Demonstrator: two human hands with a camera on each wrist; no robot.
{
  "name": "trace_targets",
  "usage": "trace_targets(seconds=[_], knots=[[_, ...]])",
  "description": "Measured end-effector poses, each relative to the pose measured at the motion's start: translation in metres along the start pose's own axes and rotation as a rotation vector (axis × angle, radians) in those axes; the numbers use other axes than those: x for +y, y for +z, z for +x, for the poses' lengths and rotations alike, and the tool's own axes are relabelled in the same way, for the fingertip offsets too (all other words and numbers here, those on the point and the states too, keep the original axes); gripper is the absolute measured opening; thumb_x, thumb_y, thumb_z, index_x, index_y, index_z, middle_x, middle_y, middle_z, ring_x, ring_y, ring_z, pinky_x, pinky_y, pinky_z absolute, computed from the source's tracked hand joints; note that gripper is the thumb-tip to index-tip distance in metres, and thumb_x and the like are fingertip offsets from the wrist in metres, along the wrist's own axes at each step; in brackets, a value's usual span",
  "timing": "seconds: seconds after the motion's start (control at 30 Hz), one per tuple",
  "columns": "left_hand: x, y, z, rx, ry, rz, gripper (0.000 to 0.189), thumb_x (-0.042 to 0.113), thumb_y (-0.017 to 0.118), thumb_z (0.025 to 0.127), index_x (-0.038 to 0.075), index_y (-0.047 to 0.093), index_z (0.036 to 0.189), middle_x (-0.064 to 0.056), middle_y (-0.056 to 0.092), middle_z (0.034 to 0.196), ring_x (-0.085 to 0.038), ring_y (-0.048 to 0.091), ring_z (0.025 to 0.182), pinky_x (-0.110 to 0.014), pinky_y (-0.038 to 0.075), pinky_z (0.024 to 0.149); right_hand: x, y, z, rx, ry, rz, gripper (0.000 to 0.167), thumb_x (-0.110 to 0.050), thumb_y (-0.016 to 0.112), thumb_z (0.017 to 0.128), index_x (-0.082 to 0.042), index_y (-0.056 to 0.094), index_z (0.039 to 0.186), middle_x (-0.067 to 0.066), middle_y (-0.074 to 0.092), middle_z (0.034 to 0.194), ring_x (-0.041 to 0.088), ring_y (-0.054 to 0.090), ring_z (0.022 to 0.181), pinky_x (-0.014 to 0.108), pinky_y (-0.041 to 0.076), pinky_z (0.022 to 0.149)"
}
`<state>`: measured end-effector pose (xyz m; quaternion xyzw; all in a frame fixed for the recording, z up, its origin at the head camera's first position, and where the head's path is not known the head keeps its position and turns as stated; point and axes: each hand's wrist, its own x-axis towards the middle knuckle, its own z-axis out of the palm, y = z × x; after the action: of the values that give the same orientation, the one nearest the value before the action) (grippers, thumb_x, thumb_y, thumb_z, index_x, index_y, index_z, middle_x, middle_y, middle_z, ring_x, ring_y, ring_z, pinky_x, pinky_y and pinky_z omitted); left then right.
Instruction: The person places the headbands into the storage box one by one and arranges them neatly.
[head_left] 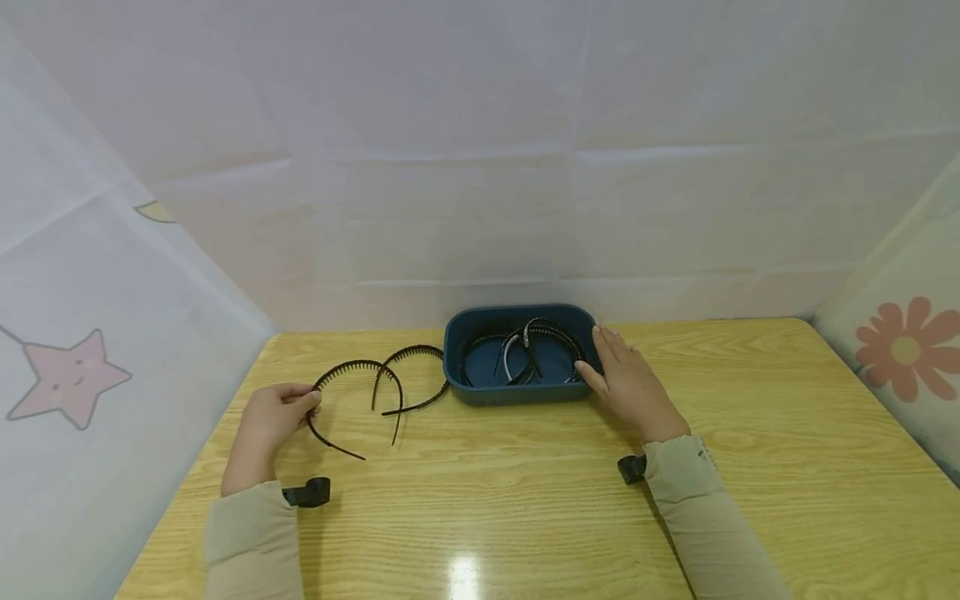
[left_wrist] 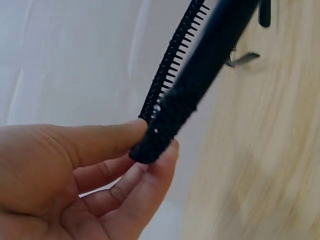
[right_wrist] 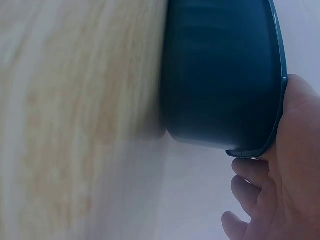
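My left hand (head_left: 272, 417) pinches a thin black toothed headband (head_left: 360, 362) between thumb and fingers at one side of its arc, its free ends pointing toward me. In the left wrist view, the headband (left_wrist: 175, 107) shows a rough, glittery black surface and a row of comb teeth. Just behind it lies a second black toothed headband (head_left: 415, 348), beside the dark blue bin (head_left: 517, 397). Inside the bin are several headbands (head_left: 528, 333), one with a silvery part. My right hand (head_left: 633, 387) grips the bin's right rim, thumb over the edge and fingers outside.
The bin stands near the far edge of a wood-grain table (head_left: 480, 492). Pale cloth walls (head_left: 450, 208) enclose the back and sides, printed with a pink star (head_left: 75, 379) and a red flower (head_left: 906, 350). A black wrist camera (head_left: 307, 492) sits on the left sleeve.
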<state>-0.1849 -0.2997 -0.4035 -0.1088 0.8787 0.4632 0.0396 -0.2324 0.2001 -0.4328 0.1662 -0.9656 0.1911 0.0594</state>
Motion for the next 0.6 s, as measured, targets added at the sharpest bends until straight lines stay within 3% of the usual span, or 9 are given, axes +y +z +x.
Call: trace_targets(seconds=[0.17, 0.33, 0.6], knots=[[0.006, 0.006, 0.000, -0.016, 0.016, -0.099, 0.051, 0.023, 0.055, 0.107, -0.013, 0.049, 0.143, -0.031, 0.059, 0.132, -0.018, 0.070, 0.100, -0.023, 0.059, 0.084, -0.001, -0.002, -0.001, -0.007, 0.003, 0.002, 0.077, -0.048, 0.041, 0.109, 0.004, 0.018, 0.160, 0.026, 0.017, 0.165, 0.042, 0.016, 0.153, 0.059, 0.014, 0.123], [0.013, 0.013, 0.001, -0.020, 0.024, -0.173, 0.052, 0.027, 0.057, 0.106, -0.008, 0.051, 0.144, -0.025, 0.060, 0.132, -0.008, 0.068, 0.098, -0.023, 0.057, 0.089, -0.001, -0.002, -0.001, -0.015, 0.005, -0.003, 0.078, -0.049, 0.041, 0.109, 0.004, 0.018, 0.160, 0.026, 0.017, 0.165, 0.042, 0.016, 0.153, 0.059, 0.014, 0.123], [0.020, 0.024, 0.002, -0.055, 0.055, -0.337, 0.053, 0.026, 0.061, 0.103, -0.007, 0.052, 0.144, -0.003, 0.069, 0.111, -0.004, 0.068, 0.094, -0.027, 0.056, 0.095, -0.001, 0.000, -0.002, -0.002, 0.001, 0.009, 0.077, -0.048, 0.042, 0.109, 0.004, 0.019, 0.160, 0.026, 0.017, 0.165, 0.043, 0.017, 0.152, 0.059, 0.015, 0.123]])
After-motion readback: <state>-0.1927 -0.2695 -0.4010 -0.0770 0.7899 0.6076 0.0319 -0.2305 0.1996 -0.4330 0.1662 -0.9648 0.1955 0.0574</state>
